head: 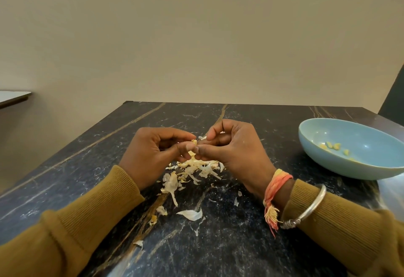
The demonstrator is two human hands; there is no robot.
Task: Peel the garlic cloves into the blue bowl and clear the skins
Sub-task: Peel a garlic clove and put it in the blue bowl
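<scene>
While a garlic clove (194,142) was pinched between the left hand (153,152) and right hand (236,152), left of the blue bowl (360,138), it could be dropped among the skins (192,168) if squeezed.

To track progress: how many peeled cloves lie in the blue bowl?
5 peeled cloves: three clustered on the blue bowl floor, one nearer, one by its near wall; more may be hidden.

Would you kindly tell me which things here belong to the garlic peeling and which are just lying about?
Job: garlic clove, pinched between left hand and right hand; blue bowl holding peeled cloves; loose skins on the dark table.
Just there: silver bangle; orange wrist thread; pale surface at far left.
</scene>
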